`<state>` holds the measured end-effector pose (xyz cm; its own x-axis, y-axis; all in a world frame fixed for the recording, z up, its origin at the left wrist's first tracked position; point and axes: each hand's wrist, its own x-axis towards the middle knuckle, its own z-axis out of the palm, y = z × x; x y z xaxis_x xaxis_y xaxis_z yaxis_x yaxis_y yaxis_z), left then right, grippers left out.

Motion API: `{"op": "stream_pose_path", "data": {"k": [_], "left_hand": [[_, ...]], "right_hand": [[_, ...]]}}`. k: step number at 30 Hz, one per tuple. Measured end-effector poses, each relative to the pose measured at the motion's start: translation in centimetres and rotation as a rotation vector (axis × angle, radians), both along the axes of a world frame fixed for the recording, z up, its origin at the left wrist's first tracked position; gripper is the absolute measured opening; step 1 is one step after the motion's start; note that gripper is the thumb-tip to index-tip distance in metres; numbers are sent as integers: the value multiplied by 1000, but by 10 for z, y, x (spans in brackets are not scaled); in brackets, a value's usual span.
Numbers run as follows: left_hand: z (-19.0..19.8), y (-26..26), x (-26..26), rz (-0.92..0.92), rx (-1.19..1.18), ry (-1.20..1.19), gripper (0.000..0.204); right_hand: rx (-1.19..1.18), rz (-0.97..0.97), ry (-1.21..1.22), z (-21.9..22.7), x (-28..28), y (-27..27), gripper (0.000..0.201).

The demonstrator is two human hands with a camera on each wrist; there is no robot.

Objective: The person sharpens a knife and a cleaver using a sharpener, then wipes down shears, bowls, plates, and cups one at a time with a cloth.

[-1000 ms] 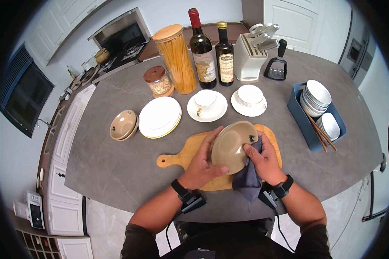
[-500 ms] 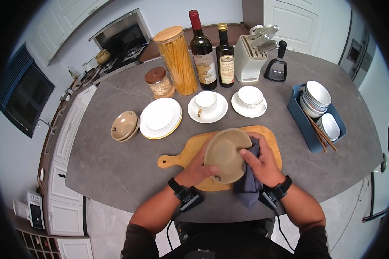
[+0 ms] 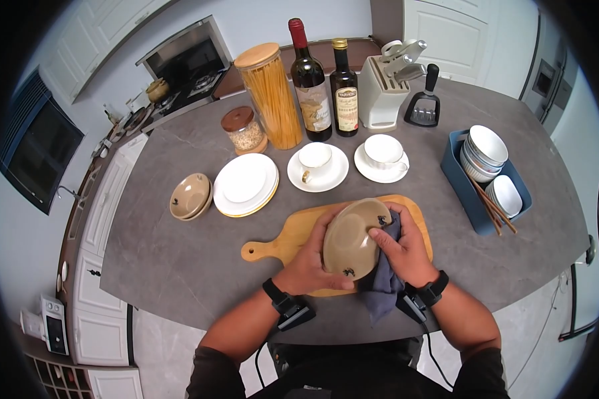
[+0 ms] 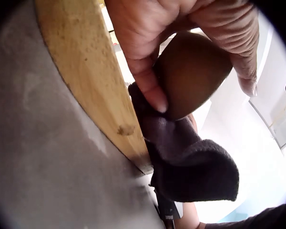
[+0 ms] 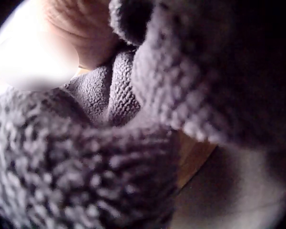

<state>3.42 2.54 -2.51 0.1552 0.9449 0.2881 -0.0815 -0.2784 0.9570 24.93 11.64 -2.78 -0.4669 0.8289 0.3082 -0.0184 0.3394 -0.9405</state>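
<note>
A beige bowl (image 3: 348,241) with small dark motifs is held tilted above the wooden cutting board (image 3: 273,247). My left hand (image 3: 307,267) grips its left side, thumb along the lower rim and fingers behind. On the other side my right hand (image 3: 409,251) pinches the rim, thumb inside the bowl, with a grey-purple cloth (image 3: 383,287) bunched under its fingers and hanging down. In the left wrist view, left fingers curve round the bowl's outside (image 4: 193,71) beside the cloth (image 4: 195,164). Fuzzy folds of the cloth (image 5: 81,167) fill most of the right wrist view.
Two stacked beige bowls (image 3: 190,197) and white plates (image 3: 245,186) stand at left. Two cups on saucers (image 3: 318,179) sit behind the board. Farther back are jars, bottles (image 3: 314,100) and a knife block (image 3: 381,96). A blue bin (image 3: 469,193) at right holds bowls and chopsticks.
The bowl has turned between my hands: it tipped to face upward half a second ago, then tilted back on its side, its motifs shifting round the rim. The cloth stays in my right hand.
</note>
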Motion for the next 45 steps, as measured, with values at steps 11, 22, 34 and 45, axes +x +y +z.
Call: {"op": "stream_pose_path", "data": {"k": [11, 22, 34, 45], "left_hand": [[0, -4, -6, -86, -219, -143, 117], [-7, -1, -18, -129, -287, -198, 119], [-4, 0, -17, -136, -300, -228, 120], [-8, 2, -20, -154, -265, -195, 120]], "right_hand": [[-16, 29, -20, 3, -1, -1, 47], [-3, 42, -14, 3, -1, -3, 46], [-79, 75, 36, -2, -3, -2, 48], [-84, 90, 11, -1, 0, 1, 50]]}}
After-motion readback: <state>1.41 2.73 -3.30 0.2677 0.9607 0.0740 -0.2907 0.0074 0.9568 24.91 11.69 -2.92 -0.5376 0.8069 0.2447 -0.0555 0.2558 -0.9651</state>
